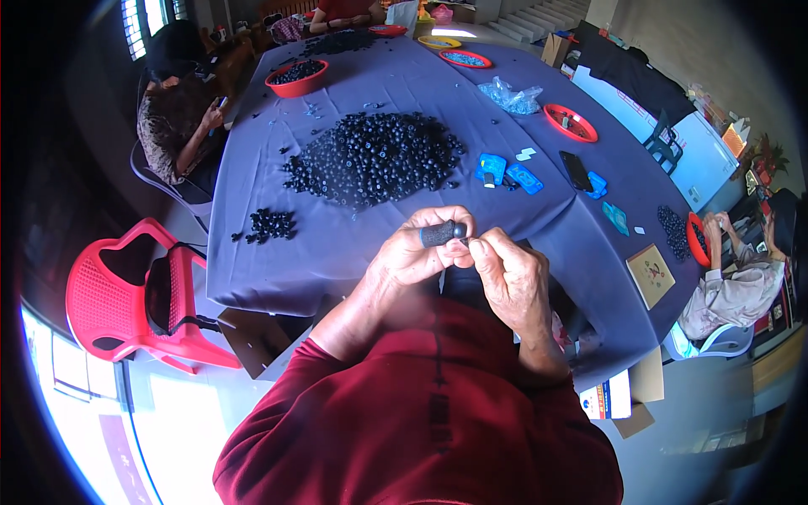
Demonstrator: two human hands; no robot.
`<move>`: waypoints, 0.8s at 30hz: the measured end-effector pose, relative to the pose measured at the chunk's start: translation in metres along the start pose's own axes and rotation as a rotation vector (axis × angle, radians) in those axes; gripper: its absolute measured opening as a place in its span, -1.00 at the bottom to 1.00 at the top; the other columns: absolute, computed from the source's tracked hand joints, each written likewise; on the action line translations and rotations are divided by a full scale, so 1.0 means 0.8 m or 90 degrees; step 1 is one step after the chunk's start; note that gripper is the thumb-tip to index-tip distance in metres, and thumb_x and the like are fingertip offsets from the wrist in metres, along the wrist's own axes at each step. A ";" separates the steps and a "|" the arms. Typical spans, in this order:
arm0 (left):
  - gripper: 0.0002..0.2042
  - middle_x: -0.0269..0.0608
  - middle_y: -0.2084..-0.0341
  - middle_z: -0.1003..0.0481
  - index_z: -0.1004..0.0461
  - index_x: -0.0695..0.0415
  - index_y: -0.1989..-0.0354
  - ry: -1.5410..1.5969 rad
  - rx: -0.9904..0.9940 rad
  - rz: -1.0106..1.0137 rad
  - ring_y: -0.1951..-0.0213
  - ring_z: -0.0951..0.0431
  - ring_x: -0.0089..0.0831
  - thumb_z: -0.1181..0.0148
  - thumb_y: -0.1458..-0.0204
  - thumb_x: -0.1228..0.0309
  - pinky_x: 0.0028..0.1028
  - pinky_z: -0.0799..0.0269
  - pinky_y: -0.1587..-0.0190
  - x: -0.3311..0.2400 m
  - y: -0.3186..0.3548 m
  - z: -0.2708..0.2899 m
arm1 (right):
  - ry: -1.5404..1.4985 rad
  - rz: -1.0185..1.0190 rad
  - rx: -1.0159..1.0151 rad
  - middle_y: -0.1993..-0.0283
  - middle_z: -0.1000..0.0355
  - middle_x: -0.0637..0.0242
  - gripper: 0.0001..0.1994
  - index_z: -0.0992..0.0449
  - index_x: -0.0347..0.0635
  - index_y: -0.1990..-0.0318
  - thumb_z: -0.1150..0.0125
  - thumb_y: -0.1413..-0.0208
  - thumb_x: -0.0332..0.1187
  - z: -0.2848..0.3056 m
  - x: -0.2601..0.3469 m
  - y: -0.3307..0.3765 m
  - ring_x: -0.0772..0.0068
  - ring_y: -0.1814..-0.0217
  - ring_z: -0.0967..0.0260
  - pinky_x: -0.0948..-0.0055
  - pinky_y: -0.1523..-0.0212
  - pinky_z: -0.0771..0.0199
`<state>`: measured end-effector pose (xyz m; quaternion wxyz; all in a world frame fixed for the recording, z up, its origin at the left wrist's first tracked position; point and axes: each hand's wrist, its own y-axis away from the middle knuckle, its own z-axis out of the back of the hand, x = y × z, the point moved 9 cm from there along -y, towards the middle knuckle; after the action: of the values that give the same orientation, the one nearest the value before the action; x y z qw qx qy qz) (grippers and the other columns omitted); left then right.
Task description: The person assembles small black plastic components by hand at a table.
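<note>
In front of my chest, above the near edge of the table, my left hand (407, 256) pinches a small black round piece (459, 229). A black sleeve (437, 234) wraps one finger of that hand. Close beside it, my right hand (513, 276) has thumb and forefinger pressed together at the piece; what they hold is too small to make out. A large heap of small black round pieces (374, 158) spreads over the blue-grey tablecloth (337, 244) beyond my hands. A smaller cluster of black pieces (271, 225) lies to the left.
Blue packets (525, 178), a black phone (576, 171) and a picture card (650, 276) lie to the right. Red basins (297, 89) and a clear plastic bag (510, 97) stand farther off. Other people (172, 126) sit around the table. A red chair (118, 295) stands left.
</note>
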<state>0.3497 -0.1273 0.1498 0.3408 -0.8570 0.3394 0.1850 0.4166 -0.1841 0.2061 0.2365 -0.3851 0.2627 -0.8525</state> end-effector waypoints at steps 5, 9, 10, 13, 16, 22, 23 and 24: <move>-0.67 -0.16 0.42 -0.33 -0.29 0.42 0.31 0.004 0.001 -0.005 0.40 -0.35 -0.51 -0.22 0.09 0.40 -0.57 -0.31 0.37 0.002 0.000 -0.001 | -0.110 0.005 -0.047 0.54 -0.48 0.26 -0.80 -0.40 -0.30 0.43 0.03 -0.17 -0.38 0.003 0.006 -0.001 0.49 0.52 -0.46 0.50 0.54 -0.36; -0.67 -0.14 0.42 -0.35 -0.29 0.42 0.30 0.000 -0.004 -0.005 0.40 -0.37 -0.50 -0.22 0.09 0.39 -0.54 -0.32 0.36 0.002 -0.002 -0.002 | -0.050 -0.007 -0.045 0.51 -0.49 0.26 -0.80 -0.39 -0.32 0.45 0.05 -0.17 -0.40 0.005 0.001 -0.002 0.47 0.51 -0.47 0.54 0.51 -0.39; -0.67 -0.14 0.43 -0.35 -0.29 0.42 0.31 0.006 -0.002 -0.002 0.41 -0.37 -0.51 -0.21 0.09 0.39 -0.53 -0.32 0.37 0.002 -0.002 -0.002 | -0.021 -0.017 -0.040 0.51 -0.50 0.27 -0.80 -0.39 -0.32 0.45 0.05 -0.17 -0.40 0.005 0.000 -0.003 0.47 0.51 -0.47 0.55 0.50 -0.40; -0.67 -0.15 0.43 -0.35 -0.28 0.42 0.31 0.010 0.004 -0.003 0.41 -0.36 -0.51 -0.21 0.09 0.39 -0.52 -0.32 0.37 0.003 -0.003 0.000 | -0.039 0.016 -0.087 0.65 -0.42 0.28 -0.76 -0.33 -0.22 0.52 0.01 -0.15 -0.31 0.005 -0.007 -0.002 0.25 0.63 -0.40 0.40 0.63 -0.32; -0.67 -0.16 0.44 -0.35 -0.28 0.42 0.31 0.005 0.004 -0.002 0.41 -0.36 -0.52 -0.20 0.08 0.39 -0.53 -0.31 0.37 0.003 -0.003 -0.001 | -0.048 0.014 -0.095 0.66 -0.40 0.27 -0.76 -0.33 -0.22 0.52 0.00 -0.15 -0.31 0.004 -0.007 -0.003 0.21 0.64 -0.38 0.38 0.65 -0.30; -0.67 -0.17 0.44 -0.34 -0.28 0.40 0.32 -0.012 -0.004 -0.004 0.42 -0.36 -0.53 -0.21 0.09 0.38 -0.54 -0.30 0.37 0.003 -0.003 0.001 | -0.035 0.010 -0.091 0.66 -0.40 0.26 -0.77 -0.34 -0.22 0.51 0.00 -0.15 -0.31 0.003 -0.010 -0.002 0.20 0.63 -0.39 0.37 0.64 -0.31; -0.67 -0.17 0.44 -0.34 -0.28 0.40 0.32 -0.012 -0.004 -0.004 0.42 -0.36 -0.53 -0.21 0.09 0.38 -0.54 -0.30 0.37 0.003 -0.003 0.001 | -0.035 0.009 -0.091 0.66 -0.40 0.26 -0.77 -0.34 -0.22 0.51 0.00 -0.15 -0.31 0.002 -0.009 -0.003 0.20 0.63 -0.39 0.37 0.64 -0.31; -0.67 -0.17 0.44 -0.34 -0.28 0.40 0.32 -0.012 -0.006 -0.003 0.42 -0.36 -0.53 -0.21 0.09 0.38 -0.54 -0.31 0.36 0.004 -0.003 0.002 | -0.058 0.008 -0.098 0.66 -0.40 0.26 -0.77 -0.35 -0.22 0.51 0.00 -0.14 -0.31 0.003 -0.007 -0.003 0.20 0.63 -0.39 0.38 0.63 -0.31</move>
<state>0.3535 -0.1261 0.1480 0.3402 -0.8576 0.3335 0.1937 0.4213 -0.1793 0.2059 0.2236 -0.4389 0.3186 -0.8099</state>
